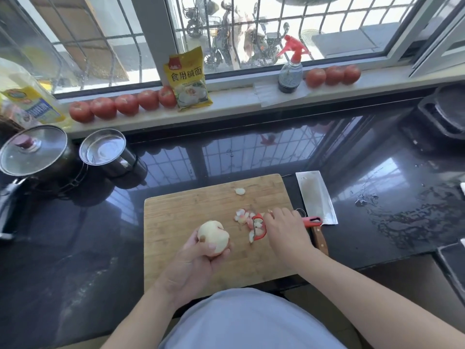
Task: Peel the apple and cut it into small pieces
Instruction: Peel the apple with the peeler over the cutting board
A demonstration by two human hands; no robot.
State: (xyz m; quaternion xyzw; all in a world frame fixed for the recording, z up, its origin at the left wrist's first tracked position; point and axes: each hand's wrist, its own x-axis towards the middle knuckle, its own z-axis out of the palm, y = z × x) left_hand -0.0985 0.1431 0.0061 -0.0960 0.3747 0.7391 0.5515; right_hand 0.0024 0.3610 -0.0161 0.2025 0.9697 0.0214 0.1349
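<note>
Left hand (198,258) cups the peeled apple (214,238); right hand (284,227) grips the peeler (260,227). The cleaver (315,197), lengthwise, lies at two o'clock, nearest the right hand.

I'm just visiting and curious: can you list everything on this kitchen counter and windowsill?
apple: one, pale, peeled, in the left hand over the board
peeler: one, red, on the board under the right hand
peels: small pile, pink-white, on the board
cutting board: one, wooden, counter centre
cleaver: one, steel, right of the board
tomatoes: eight, red, windowsill
packet: one, yellow, windowsill
spray bottle: one, red-topped, windowsill
pot: one, glass-lidded, left
mug: one, steel, beside the pot
left hand: holds the apple
right hand: rests on the peeler
</note>
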